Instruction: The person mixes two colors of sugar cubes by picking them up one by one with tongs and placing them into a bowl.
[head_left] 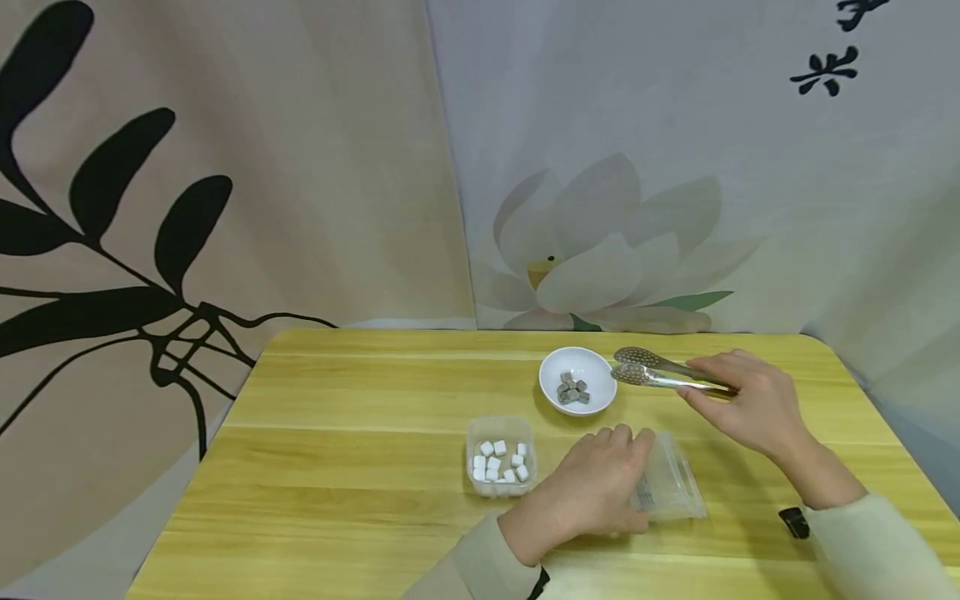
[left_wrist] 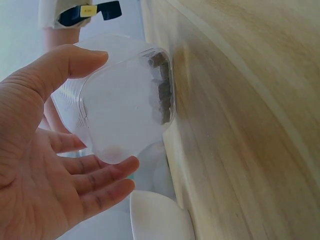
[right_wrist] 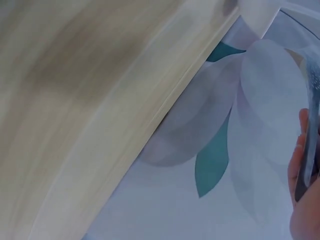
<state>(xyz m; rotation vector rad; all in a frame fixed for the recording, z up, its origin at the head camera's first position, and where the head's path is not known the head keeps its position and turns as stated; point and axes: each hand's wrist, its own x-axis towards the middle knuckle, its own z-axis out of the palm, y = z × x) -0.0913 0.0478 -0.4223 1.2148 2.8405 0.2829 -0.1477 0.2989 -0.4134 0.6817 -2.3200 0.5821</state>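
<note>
Metal tongs (head_left: 662, 379), long axis sideways, heads pointing left toward white bowl (head_left: 594, 367)

Right wrist view: right edge crops tongs (right_wrist: 311, 135) and right hand (right_wrist: 306, 212). Head view: left hand (head_left: 588, 483) partly hides clear container (head_left: 673, 483); print unreadable.

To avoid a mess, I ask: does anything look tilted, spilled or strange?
Yes: the clear plastic container at the left hand appears tipped on its side, unlike the upright box of white cubes; no spilled cubes are visible.
</note>
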